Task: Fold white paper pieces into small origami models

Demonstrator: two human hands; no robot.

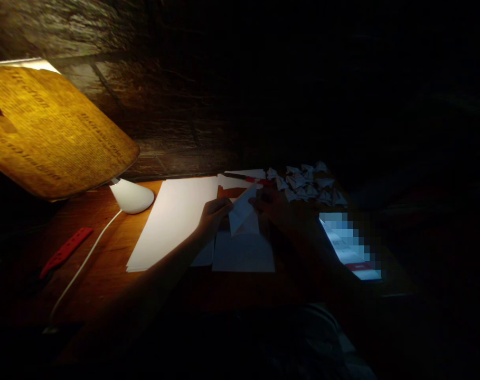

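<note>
Between my two hands a folded piece of white paper (243,210) is held above the table, tilted, with crease lines on it. My left hand (215,212) pinches its left edge. On the upper right side my right hand (274,207) grips the paper, its fingers partly in shadow. Beneath the hands lies a sheet of white paper (243,253). To the left is a stack of blank white sheets (176,216). Just beyond the hands, a knife-like tool with a dark blade and red handle (257,180) rests near more paper (245,173).
Several folded paper pieces (303,182) cluster at the back right. A lit screen (342,245) lies on the right. On the left stand a lamp with a yellowish shade (57,132) and white base (131,196), its cable (85,258), and a red-handled tool (65,252) on the wooden table (105,245).
</note>
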